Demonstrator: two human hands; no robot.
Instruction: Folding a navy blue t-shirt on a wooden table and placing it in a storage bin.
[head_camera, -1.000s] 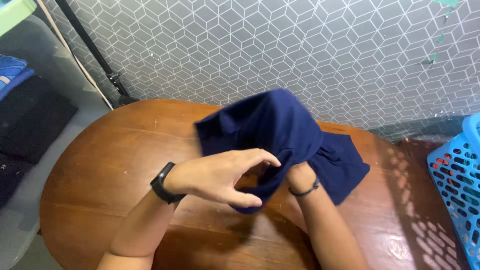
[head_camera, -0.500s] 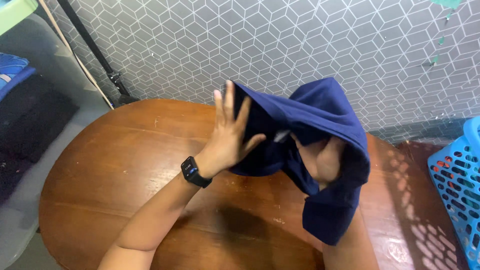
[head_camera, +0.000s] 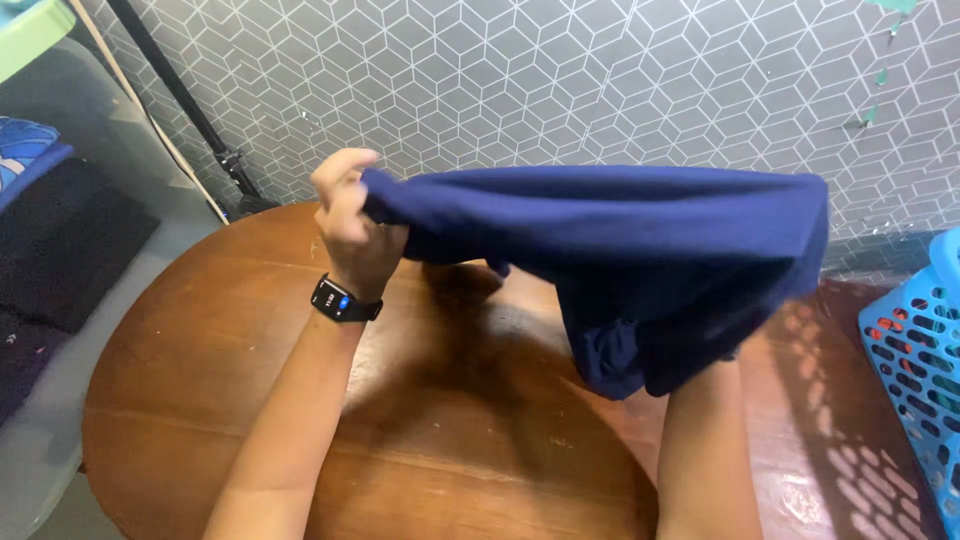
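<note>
Above the round wooden bench (head_camera: 200, 400), a dark blue garment (head_camera: 640, 250) is held stretched level between both hands, clear of the surface. The left hand (head_camera: 350, 215), at 10 o'clock from the bench centre, is closed on one edge of the cloth with the fingers curled tight; a black wrist device (head_camera: 342, 300) sits just below it. The right hand is buried inside the cloth at 3 o'clock, so its grip cannot be told; only the forearm shows beneath the hanging fold.

To spread the garment well, keep even tension along the top edge, hold both ends level, and let the loose fold hang free before lowering it flat.

A blue perforated basket (head_camera: 915, 370) is cut off at the 3 o'clock edge. Dark folded cloth (head_camera: 60, 250) lies at 9 o'clock, possibly inside a clear bin; the view there is partial.
</note>
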